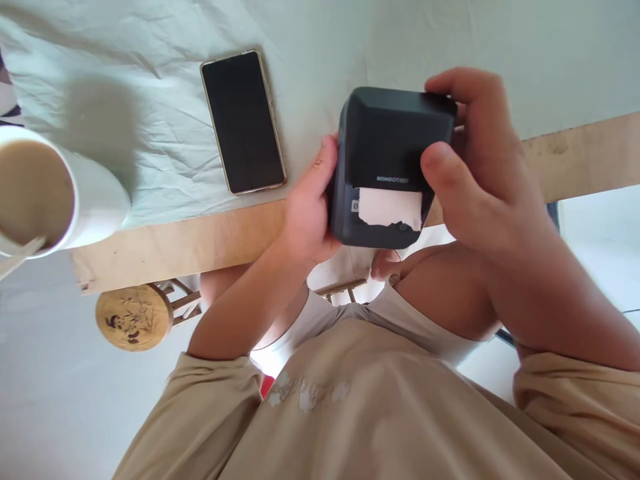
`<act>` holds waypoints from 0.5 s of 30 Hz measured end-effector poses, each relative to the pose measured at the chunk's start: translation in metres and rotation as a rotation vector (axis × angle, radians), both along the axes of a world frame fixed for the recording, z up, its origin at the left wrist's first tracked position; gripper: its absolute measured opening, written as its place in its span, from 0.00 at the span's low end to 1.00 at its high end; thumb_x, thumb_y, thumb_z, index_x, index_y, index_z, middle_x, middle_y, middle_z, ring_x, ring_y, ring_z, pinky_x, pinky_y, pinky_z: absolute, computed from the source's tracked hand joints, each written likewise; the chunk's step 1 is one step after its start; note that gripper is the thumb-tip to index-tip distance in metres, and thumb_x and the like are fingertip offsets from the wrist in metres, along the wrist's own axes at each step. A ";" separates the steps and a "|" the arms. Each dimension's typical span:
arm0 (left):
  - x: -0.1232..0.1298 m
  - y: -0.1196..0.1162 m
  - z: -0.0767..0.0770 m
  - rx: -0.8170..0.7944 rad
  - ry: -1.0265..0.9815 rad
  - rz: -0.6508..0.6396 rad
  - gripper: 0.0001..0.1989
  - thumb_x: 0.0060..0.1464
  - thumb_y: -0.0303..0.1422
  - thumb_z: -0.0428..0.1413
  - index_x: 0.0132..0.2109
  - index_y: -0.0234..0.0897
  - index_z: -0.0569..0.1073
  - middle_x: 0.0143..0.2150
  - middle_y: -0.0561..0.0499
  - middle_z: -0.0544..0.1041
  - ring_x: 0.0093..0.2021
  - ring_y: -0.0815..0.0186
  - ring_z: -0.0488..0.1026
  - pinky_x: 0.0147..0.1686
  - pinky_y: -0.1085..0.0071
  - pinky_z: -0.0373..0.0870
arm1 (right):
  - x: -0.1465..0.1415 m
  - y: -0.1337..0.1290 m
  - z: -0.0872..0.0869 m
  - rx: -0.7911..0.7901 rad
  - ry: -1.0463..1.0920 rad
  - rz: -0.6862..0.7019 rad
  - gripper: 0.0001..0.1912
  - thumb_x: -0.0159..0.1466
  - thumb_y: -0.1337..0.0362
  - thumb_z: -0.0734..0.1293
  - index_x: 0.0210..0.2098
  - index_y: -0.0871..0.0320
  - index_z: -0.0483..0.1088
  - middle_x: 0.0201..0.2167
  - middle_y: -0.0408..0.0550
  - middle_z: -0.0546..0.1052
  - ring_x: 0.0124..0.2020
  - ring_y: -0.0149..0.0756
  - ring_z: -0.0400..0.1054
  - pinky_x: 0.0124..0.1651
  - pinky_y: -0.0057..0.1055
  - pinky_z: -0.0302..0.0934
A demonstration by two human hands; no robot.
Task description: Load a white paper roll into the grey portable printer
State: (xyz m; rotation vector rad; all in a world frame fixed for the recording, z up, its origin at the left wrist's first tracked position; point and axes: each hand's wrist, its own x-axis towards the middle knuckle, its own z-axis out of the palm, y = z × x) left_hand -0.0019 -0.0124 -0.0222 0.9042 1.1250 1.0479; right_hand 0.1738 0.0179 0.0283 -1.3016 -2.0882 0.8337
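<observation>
A dark, box-shaped label printer [387, 147] is held up over the table's front edge. A torn strip of white paper [390, 207] sticks out of its slot. My left hand [313, 207] grips the printer's left side, with the thumb along that side and the other fingers hidden beneath. My right hand [480, 153] holds the right side, its thumb on the top face and its index finger at the far right corner.
A phone [244, 123] with a dark screen lies on the pale cloth [320, 40], left of the printer. At the far left stands a white cup [97, 197] of brown drink with a utensil in it. A round wooden stool [134, 317] is below the wooden table edge [200, 240].
</observation>
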 end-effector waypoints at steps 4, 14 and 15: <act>-0.001 0.002 -0.008 -0.087 -0.127 0.014 0.34 0.69 0.55 0.28 0.65 0.42 0.63 0.63 0.47 0.75 0.62 0.57 0.75 0.54 0.58 0.78 | 0.001 0.013 0.020 0.171 -0.173 0.111 0.19 0.70 0.50 0.60 0.57 0.48 0.67 0.56 0.47 0.70 0.60 0.39 0.68 0.58 0.44 0.71; 0.002 0.000 -0.006 -0.008 -0.289 0.102 0.18 0.69 0.46 0.48 0.56 0.44 0.72 0.52 0.54 0.80 0.59 0.61 0.77 0.54 0.62 0.80 | 0.015 0.016 -0.003 0.328 0.006 0.316 0.27 0.65 0.50 0.68 0.58 0.59 0.67 0.54 0.57 0.71 0.61 0.44 0.66 0.60 0.46 0.68; 0.002 0.001 -0.005 -0.018 -0.291 0.096 0.19 0.69 0.48 0.46 0.54 0.44 0.73 0.51 0.52 0.80 0.58 0.59 0.77 0.53 0.61 0.80 | 0.018 0.015 -0.004 0.321 0.000 0.264 0.28 0.64 0.48 0.68 0.58 0.56 0.68 0.54 0.55 0.71 0.62 0.45 0.65 0.61 0.47 0.69</act>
